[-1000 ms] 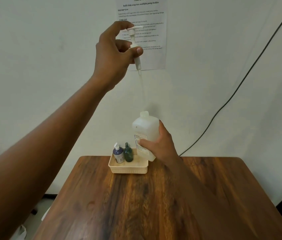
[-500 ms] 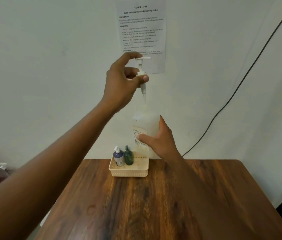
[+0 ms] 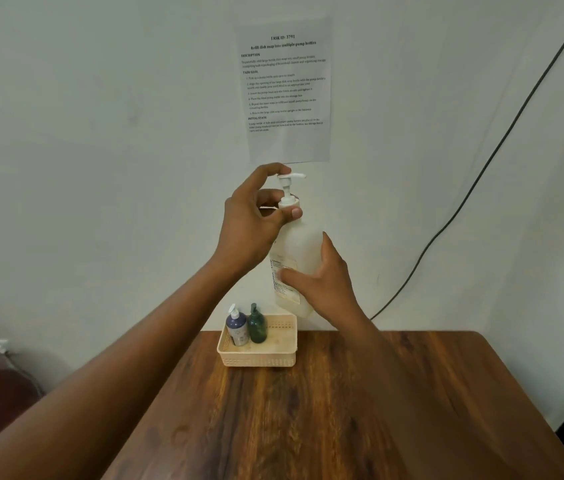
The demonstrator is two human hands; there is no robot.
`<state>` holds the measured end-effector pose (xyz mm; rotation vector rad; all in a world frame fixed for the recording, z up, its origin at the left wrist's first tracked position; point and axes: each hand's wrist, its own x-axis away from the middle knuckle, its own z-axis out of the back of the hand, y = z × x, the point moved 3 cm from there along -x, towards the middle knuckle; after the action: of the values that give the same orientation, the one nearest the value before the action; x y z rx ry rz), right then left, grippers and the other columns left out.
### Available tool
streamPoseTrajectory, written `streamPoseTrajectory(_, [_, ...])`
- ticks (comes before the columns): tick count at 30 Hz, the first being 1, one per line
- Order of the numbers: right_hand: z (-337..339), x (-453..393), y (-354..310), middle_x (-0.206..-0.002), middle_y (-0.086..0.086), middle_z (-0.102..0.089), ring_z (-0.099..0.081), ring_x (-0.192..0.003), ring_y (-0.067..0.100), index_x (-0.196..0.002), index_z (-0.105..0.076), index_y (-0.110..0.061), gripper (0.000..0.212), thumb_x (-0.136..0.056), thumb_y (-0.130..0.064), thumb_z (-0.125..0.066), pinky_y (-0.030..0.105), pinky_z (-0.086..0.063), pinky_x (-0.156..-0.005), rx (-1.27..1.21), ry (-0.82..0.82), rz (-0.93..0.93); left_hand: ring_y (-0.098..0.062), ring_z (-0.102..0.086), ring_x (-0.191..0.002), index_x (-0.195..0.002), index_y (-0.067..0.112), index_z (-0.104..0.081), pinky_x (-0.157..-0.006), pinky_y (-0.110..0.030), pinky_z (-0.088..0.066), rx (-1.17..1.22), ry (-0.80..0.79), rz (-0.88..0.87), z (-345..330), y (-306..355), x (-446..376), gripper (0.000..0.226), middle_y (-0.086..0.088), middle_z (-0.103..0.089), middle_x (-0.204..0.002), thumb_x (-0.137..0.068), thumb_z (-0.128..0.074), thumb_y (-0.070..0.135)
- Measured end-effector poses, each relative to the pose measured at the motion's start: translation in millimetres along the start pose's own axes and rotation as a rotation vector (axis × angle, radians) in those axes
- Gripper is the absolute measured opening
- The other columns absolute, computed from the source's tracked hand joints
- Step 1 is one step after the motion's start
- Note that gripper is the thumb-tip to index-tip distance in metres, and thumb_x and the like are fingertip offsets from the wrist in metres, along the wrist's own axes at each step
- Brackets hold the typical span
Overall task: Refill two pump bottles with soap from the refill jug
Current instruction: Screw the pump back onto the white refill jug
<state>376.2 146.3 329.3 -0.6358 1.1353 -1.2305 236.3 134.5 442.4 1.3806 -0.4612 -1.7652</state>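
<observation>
My right hand (image 3: 322, 278) grips the white refill jug (image 3: 299, 247) by its lower side and holds it in the air above the table's far edge. My left hand (image 3: 256, 220) pinches the jug's white pump head (image 3: 289, 188), whose collar sits down on the jug's neck. Below the jug, a cream basket (image 3: 260, 355) holds two small pump bottles standing upright: a purple one with a white pump (image 3: 237, 327) and a dark green one (image 3: 257, 325) beside it.
The wooden table (image 3: 343, 410) runs from the wall toward me. A printed task sheet (image 3: 285, 88) is stuck to the white wall, and a black cable (image 3: 481, 168) slants down the wall on the right.
My left hand has come down with the pump head, and its long tube has slid into the jug until the collar met the neck. The right hand kept holding the jug.
</observation>
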Motion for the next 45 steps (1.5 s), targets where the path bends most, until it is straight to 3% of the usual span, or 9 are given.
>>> streamPoseTrajectory(13, [0,0,-8,-0.11,-0.021,-0.047,-0.053,-0.093,0.0,-0.122,-0.029,-0.049,0.073,-0.073,-0.054,-0.083,0.008,-0.033,-0.063,0.049,0.031,0.005,-0.013,-0.075,-0.087,-0.127,0.035,-0.061,-0.08,-0.019,-0.061,0.03,0.008,0.002,-5,-9,2,0.05,0.008,-0.078,-0.091,-0.086,-0.082,0.015])
streamPoseTrajectory(21, [1,-3,-4,-0.12,-0.015,-0.049,-0.054,-0.095,0.006,-0.135,-0.034,-0.039,0.077,-0.077,-0.05,-0.083,0.01,-0.039,-0.073,0.043,0.022,-0.017,-0.013,-0.073,-0.096,-0.132,0.039,-0.056,-0.087,-0.024,-0.061,0.005,-0.031,0.023,-7,-12,-3,0.054,0.008,-0.076,-0.103,-0.088,-0.081,0.02])
streamPoseTrajectory(24, [4,-6,-8,-0.124,-0.012,-0.052,-0.055,-0.106,0.011,-0.139,-0.036,-0.036,0.079,-0.077,-0.051,-0.083,0.027,-0.05,-0.09,0.023,0.046,0.0,-0.008,-0.069,-0.103,-0.141,0.037,-0.051,-0.084,-0.014,-0.056,-0.011,-0.015,0.013,-4,-10,-8,0.063,0.016,-0.069,-0.111,-0.087,-0.082,0.032])
streamPoseTrajectory(29, [5,-9,-16,-0.125,-0.014,-0.049,-0.053,-0.11,0.01,-0.142,-0.034,-0.034,0.082,-0.078,-0.051,-0.082,0.033,-0.048,-0.097,0.05,0.047,0.0,0.0,-0.062,-0.08,-0.134,0.037,-0.054,-0.076,-0.013,-0.056,-0.021,0.081,0.033,-9,-6,-14,0.067,0.01,-0.065,-0.091,-0.077,-0.089,0.04])
streamPoseTrajectory(33, [8,-6,-16,-0.128,-0.009,-0.052,-0.055,-0.112,0.013,-0.141,-0.035,-0.034,0.081,-0.078,-0.048,-0.084,0.035,-0.051,-0.096,0.031,0.036,-0.012,-0.006,-0.068,-0.08,-0.135,0.035,-0.057,-0.08,-0.021,-0.06,0.09,-0.006,0.102,-5,-9,-21,0.068,0.003,-0.072,-0.09,-0.077,-0.09,0.024])
streamPoseTrajectory(37, [14,-4,-16,-0.126,-0.008,-0.054,-0.056,-0.112,0.015,-0.139,-0.037,-0.034,0.079,-0.078,-0.04,-0.085,0.041,-0.055,-0.098,-0.029,0.012,-0.023,-0.016,-0.076,-0.098,-0.141,0.027,-0.056,-0.097,-0.036,-0.06,0.252,-0.186,0.159,0,-8,-28,0.068,-0.004,-0.079,-0.097,-0.085,-0.079,-0.003])
streamPoseTrajectory(39, [16,-4,-16,-0.126,-0.008,-0.054,-0.057,-0.112,0.016,-0.14,-0.037,-0.034,0.079,-0.078,-0.038,-0.085,0.045,-0.055,-0.099,-0.05,0.004,-0.026,-0.023,-0.075,-0.109,-0.148,0.022,-0.049,-0.098,-0.032,-0.058,0.345,-0.305,0.173,0,-6,-31,0.069,-0.012,-0.079,-0.109,-0.09,-0.07,-0.009])
streamPoseTrajectory(42, [17,-6,-18,-0.126,-0.008,-0.053,-0.057,-0.112,0.016,-0.141,-0.036,-0.035,0.079,-0.079,-0.041,-0.084,0.047,-0.054,-0.1,-0.046,0.009,-0.028,-0.021,-0.072,-0.117,-0.154,0.025,-0.039,-0.098,-0.024,-0.054,0.38,-0.393,0.193,4,-5,-34,0.071,-0.009,-0.078,-0.118,-0.095,-0.066,-0.005])
streamPoseTrajectory(45, [18,-10,-24,-0.125,-0.01,-0.053,-0.057,-0.11,0.014,-0.139,-0.036,-0.037,0.078,-0.078,-0.042,-0.084,0.042,-0.055,-0.097,-0.041,0.022,-0.006,-0.014,-0.071,-0.109,-0.152,0.032,-0.044,-0.096,-0.026,-0.057,0.306,-0.251,0.185,3,-2,-36,0.075,-0.005,-0.075,-0.114,-0.088,-0.081,0.015])
